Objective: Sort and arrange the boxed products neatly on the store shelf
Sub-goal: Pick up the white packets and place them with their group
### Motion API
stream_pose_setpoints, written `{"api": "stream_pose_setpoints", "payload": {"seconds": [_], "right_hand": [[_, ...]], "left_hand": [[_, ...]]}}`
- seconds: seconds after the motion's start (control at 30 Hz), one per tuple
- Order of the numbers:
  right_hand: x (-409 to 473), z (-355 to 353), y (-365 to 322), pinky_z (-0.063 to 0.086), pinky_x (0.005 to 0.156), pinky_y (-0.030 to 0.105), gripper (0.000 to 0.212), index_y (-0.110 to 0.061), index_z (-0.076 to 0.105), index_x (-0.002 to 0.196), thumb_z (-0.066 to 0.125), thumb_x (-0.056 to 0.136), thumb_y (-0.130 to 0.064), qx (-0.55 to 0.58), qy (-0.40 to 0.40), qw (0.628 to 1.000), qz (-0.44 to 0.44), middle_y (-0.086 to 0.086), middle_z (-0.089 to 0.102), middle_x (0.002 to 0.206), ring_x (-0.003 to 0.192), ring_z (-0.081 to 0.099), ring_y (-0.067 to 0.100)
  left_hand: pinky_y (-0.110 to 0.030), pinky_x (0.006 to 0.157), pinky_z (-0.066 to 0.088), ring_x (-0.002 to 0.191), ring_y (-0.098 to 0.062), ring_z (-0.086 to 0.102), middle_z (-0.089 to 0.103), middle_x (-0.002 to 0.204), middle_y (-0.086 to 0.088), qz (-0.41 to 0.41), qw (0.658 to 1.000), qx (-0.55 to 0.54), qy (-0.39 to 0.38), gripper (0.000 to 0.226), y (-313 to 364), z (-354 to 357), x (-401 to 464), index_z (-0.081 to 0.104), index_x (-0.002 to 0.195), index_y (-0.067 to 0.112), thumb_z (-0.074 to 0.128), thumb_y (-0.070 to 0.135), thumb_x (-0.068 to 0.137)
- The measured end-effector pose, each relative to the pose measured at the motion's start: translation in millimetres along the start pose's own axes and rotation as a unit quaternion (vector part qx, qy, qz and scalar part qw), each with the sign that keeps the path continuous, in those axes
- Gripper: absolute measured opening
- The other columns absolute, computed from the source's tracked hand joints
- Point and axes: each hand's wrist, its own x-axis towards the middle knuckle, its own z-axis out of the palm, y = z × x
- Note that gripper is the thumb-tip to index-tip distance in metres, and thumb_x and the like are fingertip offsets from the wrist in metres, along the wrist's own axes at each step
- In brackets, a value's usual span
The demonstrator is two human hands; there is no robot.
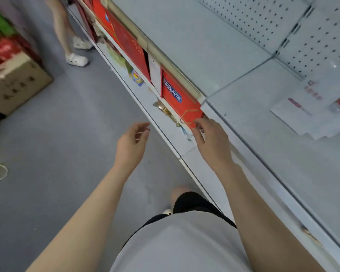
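Head view: a white store shelf [214,55] is seen running diagonally, with a lower shelf [145,99] beneath it. Red boxed products [124,42] are stood upright on the lower shelf; the nearest red box [177,97] is placed at the row's end. Its gold cord handle [186,116] is pinched by the right hand [210,142], fingers curled. The left hand [132,142] is held apart over the floor, fingers loosely curled, nothing held.
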Motion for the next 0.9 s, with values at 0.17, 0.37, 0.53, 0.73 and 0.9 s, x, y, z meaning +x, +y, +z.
{"api": "stream_pose_setpoints", "payload": {"seconds": [0.17, 0.37, 0.53, 0.73, 0.9], "right_hand": [[104, 33, -32, 0.049, 0.088, 0.037, 0.03, -0.015, 0.06, 0.125, 0.05, 0.1, -0.028, 0.007, -0.011, 1.0, -0.013, 0.006, 0.063, 0.12, 0.108, 0.057, 0.024], [249, 61, -69, 0.041, 0.09, 0.034, 0.026, -0.014, 0.062, 0.123, 0.053, 0.1, -0.022, 0.006, -0.014, 1.0, -0.026, 0.007, 0.063, 0.114, 0.104, 0.054, 0.027], [374, 79, -106, 0.04, 0.094, 0.032, 0.03, -0.014, 0.061, 0.127, 0.052, 0.1, -0.022, -0.011, -0.014, 1.0, -0.026, 0.007, 0.061, 0.12, 0.11, 0.052, 0.026], [512, 116, -149, 0.036, 0.101, 0.033, 0.038, -0.013, 0.053, 0.136, 0.051, 0.101, -0.026, -0.039, -0.019, 0.999, -0.019, 0.008, 0.053, 0.133, 0.12, 0.046, 0.027], [618, 145, -182, 0.034, 0.103, 0.035, 0.043, -0.011, 0.048, 0.141, 0.051, 0.102, -0.028, -0.095, -0.01, 0.995, -0.006, 0.013, 0.05, 0.136, 0.122, 0.046, 0.032]], "left_hand": [[-0.002, 0.068, 0.041, 0.089, 0.007, 0.061, 0.066, 0.099, 0.024, 0.007, 1.0, -0.005, -0.007, 0.022, -5, -19, 103, 0.062, 0.112, 0.036, 0.054, 0.022, 0.096], [-0.001, 0.069, 0.04, 0.088, 0.008, 0.06, 0.066, 0.099, 0.022, -0.002, 1.0, 0.007, 0.004, 0.023, 1, -55, 244, 0.061, 0.111, 0.038, 0.054, 0.022, 0.096], [0.0, 0.067, 0.039, 0.081, 0.014, 0.056, 0.065, 0.098, 0.019, -0.004, 1.0, 0.022, 0.016, 0.022, 14, -92, 369, 0.063, 0.112, 0.031, 0.053, 0.021, 0.096], [-0.006, 0.072, 0.041, 0.085, 0.009, 0.057, 0.063, 0.107, 0.012, 0.043, 0.996, 0.07, -0.02, 0.024, 12, -132, 521, 0.061, 0.12, 0.025, 0.053, 0.022, 0.097], [-0.03, 0.085, 0.049, 0.09, -0.01, 0.06, 0.063, 0.106, 0.01, 0.117, 0.984, 0.113, -0.067, 0.027, 20, -176, 645, 0.061, 0.122, 0.022, 0.054, 0.022, 0.096]]}}
